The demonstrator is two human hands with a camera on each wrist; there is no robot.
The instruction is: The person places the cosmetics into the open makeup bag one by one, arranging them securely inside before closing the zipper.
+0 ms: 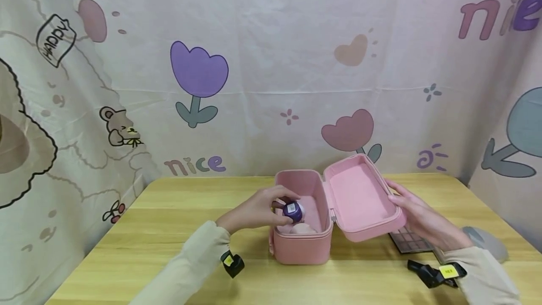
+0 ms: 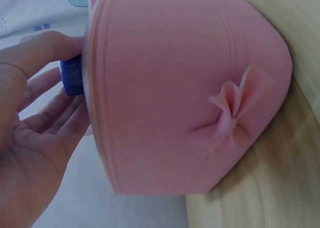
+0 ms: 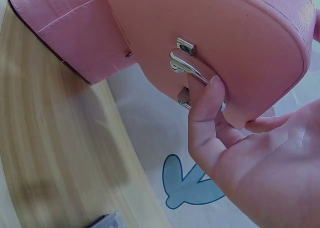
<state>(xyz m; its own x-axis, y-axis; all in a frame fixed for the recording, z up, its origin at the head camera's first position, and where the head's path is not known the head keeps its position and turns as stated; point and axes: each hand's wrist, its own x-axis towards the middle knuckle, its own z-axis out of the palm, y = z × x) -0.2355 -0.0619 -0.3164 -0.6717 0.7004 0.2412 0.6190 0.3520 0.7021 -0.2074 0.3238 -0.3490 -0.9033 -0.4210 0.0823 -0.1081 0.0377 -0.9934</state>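
Observation:
A pink cosmetic case (image 1: 302,251) with a bow (image 2: 227,119) on its side stands on the table, its lid (image 1: 360,192) swung out to the right. My left hand (image 1: 258,208) reaches over the case's opening and pinches a small dark blue round container (image 1: 292,211) with a white label. In the left wrist view the case wall hides part of that blue container (image 2: 72,76). My right hand (image 1: 417,208) grips the lid's outer edge. Up close, the right hand's fingers (image 3: 205,123) lie by the silver metal fittings (image 3: 186,66) on the lid. Pale items (image 1: 302,228) lie inside the case.
On the wooden table (image 1: 182,239), a flat palette with a grid (image 1: 410,241) lies under the right forearm. Beside it is a rounded grey object (image 1: 493,244). A printed cloth (image 1: 262,69) hangs behind the table.

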